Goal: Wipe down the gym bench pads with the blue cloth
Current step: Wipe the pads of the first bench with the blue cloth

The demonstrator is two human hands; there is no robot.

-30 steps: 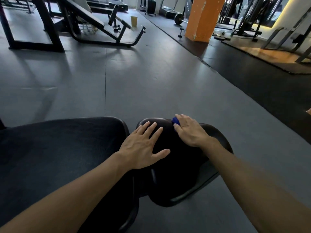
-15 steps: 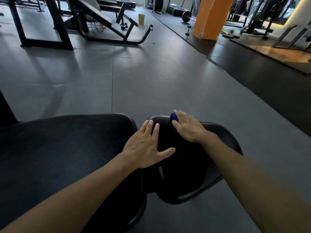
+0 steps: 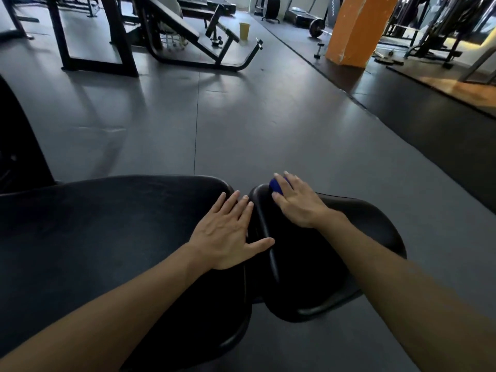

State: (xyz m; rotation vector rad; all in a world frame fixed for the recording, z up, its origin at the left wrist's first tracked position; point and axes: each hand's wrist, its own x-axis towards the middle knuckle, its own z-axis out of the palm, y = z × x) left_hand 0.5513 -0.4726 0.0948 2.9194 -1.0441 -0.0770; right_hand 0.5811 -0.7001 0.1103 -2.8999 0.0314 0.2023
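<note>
Blue cloth (image 3: 276, 186), bunched under right hand (image 3: 296, 201), fingers curled over it, at small pad's (image 3: 370, 224) 11 o'clock edge. Left hand (image 3: 228, 233): flat, fingers straight, on large pad (image 3: 107, 224).

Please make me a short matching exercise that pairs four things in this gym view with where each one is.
Things:
1. blue cloth
2. left hand
3. yellow cup
4. orange pillar

Places:
A. far floor, beside the incline bench
B. flat at the large pad's edge
C. upper right, beside a small dumbbell
D. under the right hand, on the smaller pad

Pairs: 1-D, 2-B, 3-A, 4-C
</note>
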